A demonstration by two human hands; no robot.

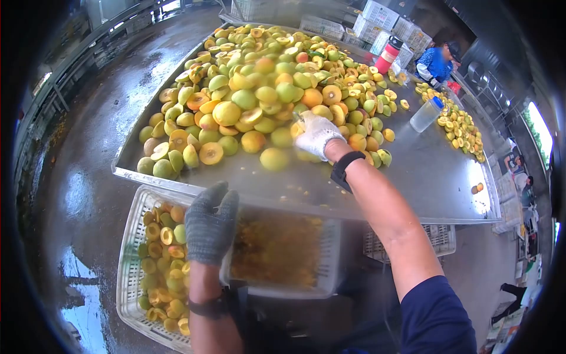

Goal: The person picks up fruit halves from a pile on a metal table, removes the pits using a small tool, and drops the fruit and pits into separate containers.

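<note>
In the head view, the fruit (230, 112), many pieces cut open with hollow centres, lies heaped on a metal table (283, 192). The right hand (316, 137), in a white glove, reaches to the near edge of the heap; its fingertips are blurred among the fruit, so I cannot tell how far they are closed or whether they hold a piece. The left hand (211, 223), in a grey glove, hangs near the table's front edge with thumb and fingers apart and seems to hold nothing. Below and beside it, a white crate (131, 253) holds more fruit; to its right, a second crate (330, 253) holds something brown and blurred.

The step in hand looks to be handling fruit at the heap's near edge. The next move seems to call for a sure grip from the right fingers, without knocking neighbouring pieces loose.

As for writing, the red bottle (387, 56) has a pale band, but no words on it can be read. The stacked crates (377, 17) behind bear small marks, too tiny to make out. The clear bottle (423, 118) with a blue cap shows no readable label.
</note>
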